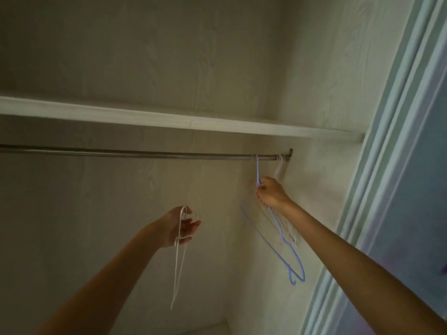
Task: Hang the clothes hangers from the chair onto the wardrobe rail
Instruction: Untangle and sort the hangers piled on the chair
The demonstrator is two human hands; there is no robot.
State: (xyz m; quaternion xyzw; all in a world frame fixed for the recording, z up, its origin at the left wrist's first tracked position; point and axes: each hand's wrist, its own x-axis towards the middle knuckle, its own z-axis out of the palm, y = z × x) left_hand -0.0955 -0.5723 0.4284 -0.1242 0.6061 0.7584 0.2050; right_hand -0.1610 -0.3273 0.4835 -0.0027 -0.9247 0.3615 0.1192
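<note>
Head view, landmark: rail (145, 153)
Right hand (272, 193): grips blue hanger (294, 259), hook over rail near its right end
Left hand (180, 227): below rail, fingers loosely curled round white hanger (178, 264)
White hangers (279, 164): on rail's right end

A: State the lighting condition.

B: Dim overall. The wardrobe interior reads as muddy grey-green. The brightest areas are the front edge of the shelf (154, 118) and the door frame (396, 131) at the right, so light enters from the right and front.

A: Shadows?

B: Soft shadow lies beneath the shelf and deepens toward the lower left corner.

A: Sharpness?

B: Soft throughout. The blue hanger (294, 257) is smeared by motion blur; faint ghost lines surround it. Wide-angle distortion slants the door frame.
</note>
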